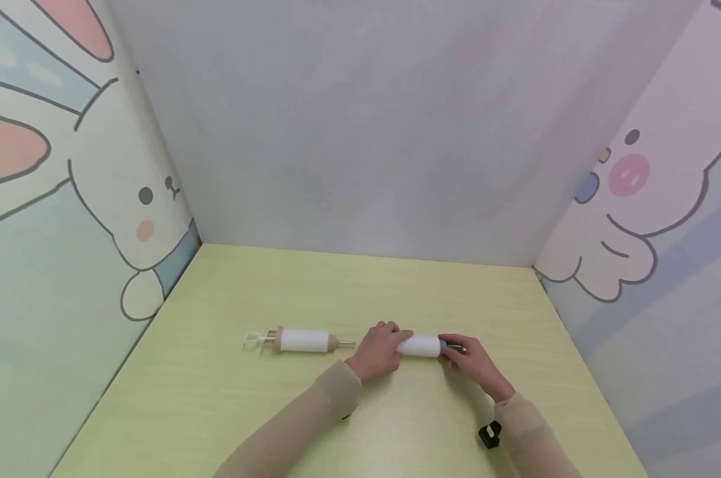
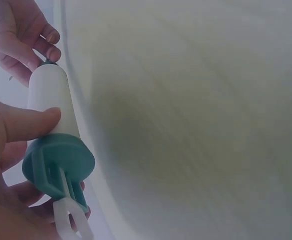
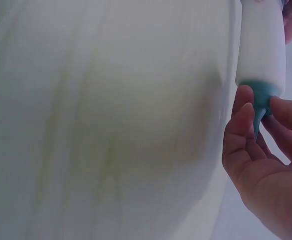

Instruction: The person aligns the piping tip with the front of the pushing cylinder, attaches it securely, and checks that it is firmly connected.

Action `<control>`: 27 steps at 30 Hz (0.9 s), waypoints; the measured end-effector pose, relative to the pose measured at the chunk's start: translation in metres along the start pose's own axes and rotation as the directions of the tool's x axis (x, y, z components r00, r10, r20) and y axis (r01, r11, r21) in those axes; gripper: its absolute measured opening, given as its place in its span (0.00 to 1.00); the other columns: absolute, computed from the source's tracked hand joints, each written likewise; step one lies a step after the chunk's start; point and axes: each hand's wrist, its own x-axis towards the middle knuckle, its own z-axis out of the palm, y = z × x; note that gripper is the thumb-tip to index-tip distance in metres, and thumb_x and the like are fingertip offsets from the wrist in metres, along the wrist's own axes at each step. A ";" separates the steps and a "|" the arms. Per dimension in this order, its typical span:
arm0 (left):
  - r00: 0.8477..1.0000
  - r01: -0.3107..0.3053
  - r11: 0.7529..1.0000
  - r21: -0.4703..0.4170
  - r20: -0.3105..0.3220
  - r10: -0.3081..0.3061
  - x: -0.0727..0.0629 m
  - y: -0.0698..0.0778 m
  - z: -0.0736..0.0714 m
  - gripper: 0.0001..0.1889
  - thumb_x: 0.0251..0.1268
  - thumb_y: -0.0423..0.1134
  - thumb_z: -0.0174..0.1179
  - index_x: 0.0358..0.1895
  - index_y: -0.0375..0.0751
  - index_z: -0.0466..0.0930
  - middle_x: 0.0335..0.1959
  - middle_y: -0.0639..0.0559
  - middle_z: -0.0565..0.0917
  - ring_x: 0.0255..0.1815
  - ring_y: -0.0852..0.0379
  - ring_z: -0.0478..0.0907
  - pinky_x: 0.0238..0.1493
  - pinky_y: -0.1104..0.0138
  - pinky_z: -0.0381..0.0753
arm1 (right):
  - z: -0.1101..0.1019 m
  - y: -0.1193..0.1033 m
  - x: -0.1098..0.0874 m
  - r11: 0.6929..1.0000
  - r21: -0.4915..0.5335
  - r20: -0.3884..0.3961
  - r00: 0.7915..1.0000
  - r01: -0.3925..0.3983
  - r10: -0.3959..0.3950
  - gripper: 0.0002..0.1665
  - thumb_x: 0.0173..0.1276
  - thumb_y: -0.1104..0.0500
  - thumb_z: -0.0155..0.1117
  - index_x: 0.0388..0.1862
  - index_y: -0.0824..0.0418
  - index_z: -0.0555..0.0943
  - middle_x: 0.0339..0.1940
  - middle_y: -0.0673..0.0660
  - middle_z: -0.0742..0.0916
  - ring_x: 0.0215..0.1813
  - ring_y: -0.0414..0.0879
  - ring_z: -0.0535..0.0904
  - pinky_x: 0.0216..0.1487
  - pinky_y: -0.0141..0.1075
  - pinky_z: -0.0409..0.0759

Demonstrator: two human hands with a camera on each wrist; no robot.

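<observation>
A pastry syringe [image 1: 423, 346] with a white barrel and teal ends lies across between both hands. My left hand [image 1: 377, 352] grips its barrel near the wide teal collar [image 2: 61, 165], thumb on the white part. From that collar a white loop handle [image 2: 72, 220] sticks out. At the opposite end, my right hand [image 1: 475, 365] pinches the teal tip cap [image 3: 261, 92] between thumb and fingers, around the narrow nozzle. To the left lies a second syringe [image 1: 304, 340] with beige ends, its thin nozzle pointing toward the left hand.
The pale yellow tabletop [image 1: 265, 411] meets a grey back wall [image 1: 348, 133]. Side walls carry cartoon prints, a rabbit [image 1: 115, 199] on the left and a pink-cheeked figure [image 1: 653, 186] on the right. A small black device [image 1: 490, 435] sits by the right wrist.
</observation>
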 end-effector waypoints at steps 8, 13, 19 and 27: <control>1.000 -0.004 1.000 -0.006 -0.011 0.004 -0.003 -0.001 0.003 0.22 0.56 0.37 0.66 0.57 0.49 0.78 0.43 0.51 0.78 0.39 0.54 0.72 0.41 0.64 0.72 | 0.000 -0.016 -0.008 0.999 0.047 0.061 0.998 0.014 -0.017 0.20 0.70 0.70 0.56 0.60 0.77 0.72 0.51 0.71 0.80 0.41 0.61 0.80 0.34 0.45 0.79; 1.000 0.002 1.000 -0.014 -0.012 -0.002 -0.003 -0.002 0.005 0.22 0.57 0.36 0.65 0.58 0.49 0.78 0.43 0.51 0.78 0.40 0.54 0.72 0.41 0.64 0.72 | 0.001 -0.031 -0.014 1.000 0.015 0.067 0.998 0.016 -0.017 0.20 0.70 0.71 0.54 0.59 0.78 0.72 0.51 0.72 0.79 0.42 0.63 0.79 0.35 0.45 0.78; 1.000 0.016 1.000 -0.006 -0.004 -0.016 -0.003 -0.002 0.005 0.22 0.58 0.38 0.65 0.59 0.50 0.78 0.45 0.51 0.78 0.41 0.53 0.73 0.43 0.62 0.73 | 0.001 -0.010 -0.005 0.998 0.052 0.058 0.998 -0.018 0.015 0.21 0.72 0.68 0.54 0.61 0.75 0.71 0.50 0.69 0.80 0.41 0.57 0.80 0.36 0.43 0.79; 1.000 0.022 1.000 -0.006 -0.001 -0.022 -0.002 -0.002 0.001 0.24 0.56 0.41 0.66 0.59 0.48 0.78 0.46 0.51 0.79 0.43 0.54 0.73 0.46 0.62 0.72 | 0.002 0.004 0.000 0.996 0.080 0.043 0.998 -0.046 0.042 0.24 0.73 0.63 0.55 0.64 0.72 0.70 0.51 0.66 0.80 0.39 0.54 0.80 0.35 0.40 0.77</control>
